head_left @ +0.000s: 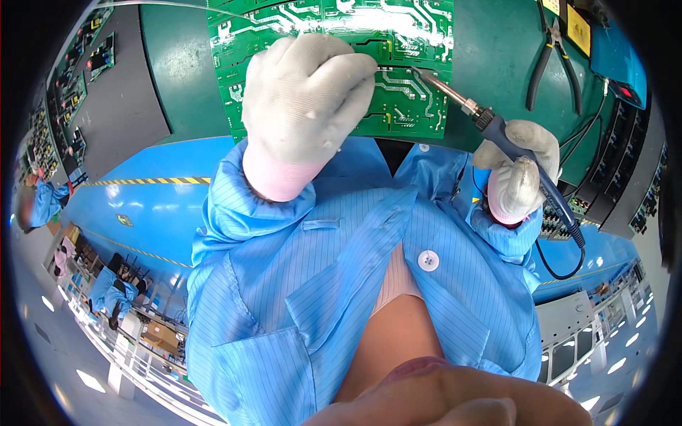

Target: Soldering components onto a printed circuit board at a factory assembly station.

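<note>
My left hand [302,99], in a white knit glove, is closed above the green circuit boards [405,121], its fingertips hidden from view. A thin silvery strand of solder wire [177,9] arcs in from the upper left toward this hand; where it meets the fingers is covered. My right hand [526,163], also gloved, is wrapped around the dark blue handle of a soldering iron [504,138]. The iron slants up and left, and its metal tip is at the boards, a little right of my left fingertips. Shiny solder traces cover the boards' upward side.
Black-handled pliers [554,67] lie on the green mat [490,42] at right, near a yellow sponge [578,32] and a blue box [621,64] with a red light. Populated boards stand on grey sheets [117,92] at left. A cable [579,263] trails from the iron.
</note>
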Tool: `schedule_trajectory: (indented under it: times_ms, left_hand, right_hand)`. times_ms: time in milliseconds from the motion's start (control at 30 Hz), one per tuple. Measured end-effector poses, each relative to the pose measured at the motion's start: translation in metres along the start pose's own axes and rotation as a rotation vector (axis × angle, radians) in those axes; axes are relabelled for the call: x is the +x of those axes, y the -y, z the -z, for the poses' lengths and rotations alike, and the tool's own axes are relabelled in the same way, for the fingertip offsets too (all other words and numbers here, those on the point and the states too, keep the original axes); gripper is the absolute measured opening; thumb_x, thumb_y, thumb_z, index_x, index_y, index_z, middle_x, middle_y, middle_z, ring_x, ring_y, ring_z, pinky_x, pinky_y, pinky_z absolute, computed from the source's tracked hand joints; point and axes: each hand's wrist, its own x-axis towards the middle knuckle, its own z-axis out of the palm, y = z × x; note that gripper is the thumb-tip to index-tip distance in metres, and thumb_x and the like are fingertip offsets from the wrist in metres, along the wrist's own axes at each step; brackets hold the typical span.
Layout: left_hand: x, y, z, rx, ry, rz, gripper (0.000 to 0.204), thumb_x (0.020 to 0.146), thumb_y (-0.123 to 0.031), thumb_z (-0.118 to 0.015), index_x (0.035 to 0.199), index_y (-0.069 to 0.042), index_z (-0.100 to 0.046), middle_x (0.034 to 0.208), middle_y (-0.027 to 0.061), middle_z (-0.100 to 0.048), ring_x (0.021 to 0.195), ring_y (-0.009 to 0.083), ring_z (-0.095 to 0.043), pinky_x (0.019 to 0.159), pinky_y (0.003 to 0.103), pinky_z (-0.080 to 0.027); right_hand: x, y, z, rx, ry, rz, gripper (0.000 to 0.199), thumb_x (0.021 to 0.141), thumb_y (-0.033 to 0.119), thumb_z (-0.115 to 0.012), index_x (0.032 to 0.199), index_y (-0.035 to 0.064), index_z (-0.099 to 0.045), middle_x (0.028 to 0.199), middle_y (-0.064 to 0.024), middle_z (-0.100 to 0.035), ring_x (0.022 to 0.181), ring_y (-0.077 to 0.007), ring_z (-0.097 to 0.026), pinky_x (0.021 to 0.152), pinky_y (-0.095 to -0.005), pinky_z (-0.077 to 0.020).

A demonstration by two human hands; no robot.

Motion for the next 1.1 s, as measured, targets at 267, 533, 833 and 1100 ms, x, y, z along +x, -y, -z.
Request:
schedule_trajectory:
  times_ms: [267, 533, 833, 1100]
  left_hand:
    - [0.005, 0.003, -0.011, 0.087, 0.030, -0.082, 0.016, 0.063, -0.005, -0.073, 0.078, -0.009, -0.068, 0.076, 0.0035, -0.063, 0.068, 0.0219, -0.059, 0.059, 0.033, -0.046]
    - [0.003, 0.002, -0.015, 0.089, 0.031, -0.106, 0.016, 0.063, -0.005, -0.073, 0.078, -0.009, -0.069, 0.076, 0.0026, -0.063, 0.067, 0.0208, -0.059, 0.057, 0.032, -0.044]
    - [0.002, 0.003, -0.013, 0.089, 0.040, -0.091, 0.015, 0.064, -0.004, -0.072, 0.078, -0.008, -0.068, 0.076, 0.0036, -0.063, 0.066, 0.0220, -0.059, 0.056, 0.033, -0.045]
    - [-0.007, 0.019, 0.031, -0.081, -0.030, 0.289, 0.011, 0.072, -0.001, -0.067, 0.082, -0.005, -0.066, 0.086, 0.0080, -0.065, 0.080, 0.0230, -0.061, 0.073, 0.031, -0.049]
  right_hand:
    - [0.012, 0.004, 0.002, -0.062, 0.096, 0.014, 0.047, 0.087, 0.035, -0.064, 0.106, -0.0066, -0.056, 0.070, -0.0137, -0.064, 0.056, -0.0161, -0.062, 0.051, -0.0260, -0.0508]
    - [0.024, 0.021, 0.000, -0.180, 0.118, -0.094, 0.051, 0.088, 0.043, -0.062, 0.105, -0.0048, -0.057, 0.065, -0.0099, -0.062, 0.053, -0.0131, -0.060, 0.049, -0.0250, -0.0488]
    - [0.021, 0.019, -0.003, -0.235, 0.117, -0.075, 0.052, 0.087, 0.043, -0.061, 0.105, -0.0049, -0.057, 0.068, -0.0111, -0.063, 0.054, -0.0142, -0.060, 0.050, -0.0254, -0.0479]
    - [0.024, -0.009, -0.005, 0.124, -0.136, 0.191, 0.050, 0.089, 0.028, -0.061, 0.124, -0.0033, -0.045, 0.075, -0.0245, -0.064, 0.060, -0.0263, -0.061, 0.057, -0.0333, -0.0510]
